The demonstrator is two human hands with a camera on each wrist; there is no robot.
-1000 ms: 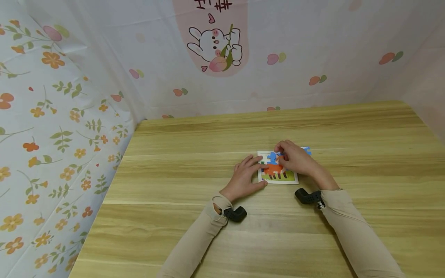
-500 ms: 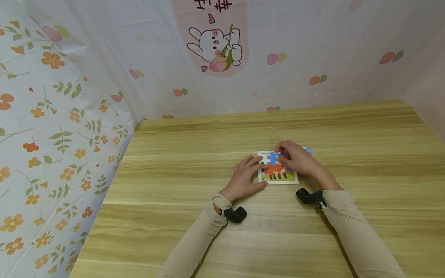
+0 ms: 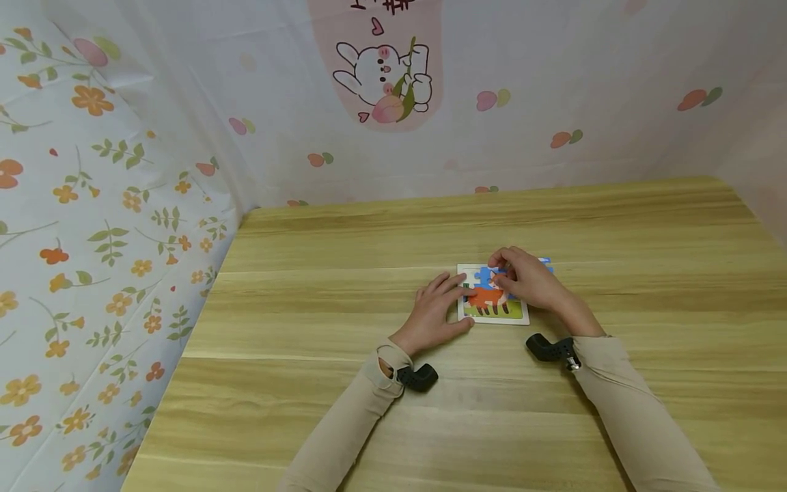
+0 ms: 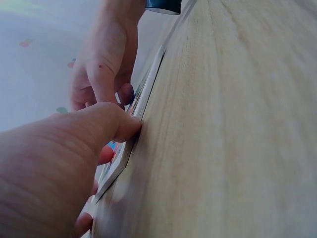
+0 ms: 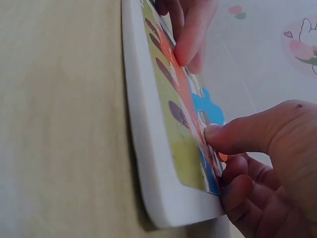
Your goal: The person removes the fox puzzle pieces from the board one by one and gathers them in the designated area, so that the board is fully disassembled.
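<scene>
A small jigsaw puzzle point(image 3: 515, 311) with an orange fox on green ground lies in a white frame point(image 5: 148, 158) on the table. My left hand point(image 3: 433, 313) rests at its left side, fingers spread; the index fingertip touches the fox picture and the thumb point(image 4: 130, 128) lies along the near edge. At the upper part of the puzzle, my right hand point(image 3: 530, 281) pinches a blue puzzle piece point(image 5: 210, 106) with part of the fox's head between thumb and curled fingers. That piece stands tilted above the picture in the right wrist view. The right fingers hide part of the puzzle.
More blue and white puzzle pieces point(image 3: 546, 262) lie just past the right hand, partly covered by it. The wooden table point(image 3: 320, 314) extends around the puzzle, with a printed curtain point(image 3: 270, 96) behind and at the left. Black wrist cameras point(image 3: 419, 377) jut from both sleeves.
The right hand keeps pinching the piece at the upper part of the puzzle and shifts only slightly. The left hand stays put. The head view has tilted a little.
</scene>
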